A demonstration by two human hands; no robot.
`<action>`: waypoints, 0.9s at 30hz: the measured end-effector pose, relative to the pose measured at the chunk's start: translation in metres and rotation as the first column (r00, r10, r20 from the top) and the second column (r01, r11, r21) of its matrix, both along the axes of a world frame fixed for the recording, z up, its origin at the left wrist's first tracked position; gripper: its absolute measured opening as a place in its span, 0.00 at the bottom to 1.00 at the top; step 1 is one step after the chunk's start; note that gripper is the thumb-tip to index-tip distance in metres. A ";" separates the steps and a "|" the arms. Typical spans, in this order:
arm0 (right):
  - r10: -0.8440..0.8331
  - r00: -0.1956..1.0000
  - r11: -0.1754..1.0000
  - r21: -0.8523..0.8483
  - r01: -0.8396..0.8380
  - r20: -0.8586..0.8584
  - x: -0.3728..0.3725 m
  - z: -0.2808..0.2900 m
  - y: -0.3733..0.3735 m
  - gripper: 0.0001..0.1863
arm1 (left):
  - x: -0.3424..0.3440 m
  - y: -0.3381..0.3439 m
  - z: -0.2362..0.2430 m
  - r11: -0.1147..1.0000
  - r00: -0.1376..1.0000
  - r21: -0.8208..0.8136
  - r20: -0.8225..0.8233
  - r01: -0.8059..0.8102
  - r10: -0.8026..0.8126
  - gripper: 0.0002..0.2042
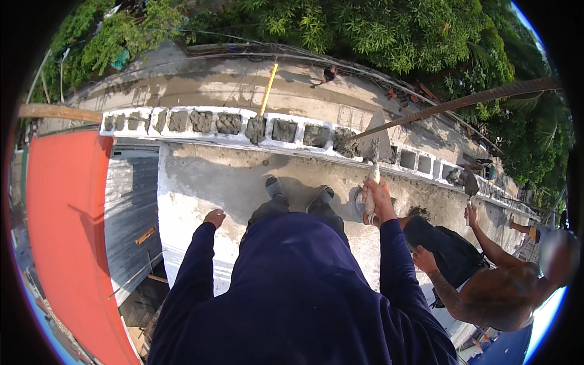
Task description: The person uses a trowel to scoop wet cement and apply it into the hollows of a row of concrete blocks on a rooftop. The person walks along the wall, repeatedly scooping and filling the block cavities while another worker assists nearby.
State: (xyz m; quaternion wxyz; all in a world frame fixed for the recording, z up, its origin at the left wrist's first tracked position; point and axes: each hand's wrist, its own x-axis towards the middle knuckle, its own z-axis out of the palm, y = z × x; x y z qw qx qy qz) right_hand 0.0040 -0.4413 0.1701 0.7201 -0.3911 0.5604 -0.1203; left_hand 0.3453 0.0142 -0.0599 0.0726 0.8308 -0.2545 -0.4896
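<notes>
Landmark: the block wall (300,131), a row of pale hollow blocks running across in front of me. My right hand (381,198), on the near side of the wall, is closed around the handle of a trowel (377,147). The blade points away from me, over the top of the wall; whether it touches the blocks, I cannot tell. My left hand (214,218), also on the near side but well apart from the wall, shows nothing in it; whether its fingers are together or apart, I cannot tell. Grey mortar (229,123) sits in several of the wall's cells. A yellow rod (269,90) stands up from the wall, left of my trowel. A rusty bar (462,106) slants up from the wall to the right. My feet are on the concrete slab (237,179), near side of the wall. A co-worker (496,298), near the wall's right stretch, grips a second trowel (471,182).
</notes>
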 end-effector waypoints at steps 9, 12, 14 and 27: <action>0.077 0.967 0.953 -0.268 -0.143 -0.243 -0.034 -0.015 -0.015 0.13 | -0.010 -0.073 0.029 0.968 0.951 0.026 -0.182 -0.248 0.249 0.20; 0.198 0.729 0.806 -0.315 -0.502 -0.655 -0.052 -0.007 -0.045 0.19 | -0.012 -0.094 0.039 0.971 0.952 0.000 -0.195 -0.241 0.236 0.20; 0.193 0.588 0.621 -0.366 -0.693 -0.786 -0.060 0.002 -0.064 0.21 | -0.013 -0.103 0.041 0.963 0.946 0.014 -0.187 -0.268 0.266 0.20; 0.318 0.084 -0.411 -0.217 -0.886 -0.944 0.011 -0.010 -0.263 0.16 | -0.164 -0.095 0.083 0.718 0.706 0.080 -0.137 -0.691 0.695 0.18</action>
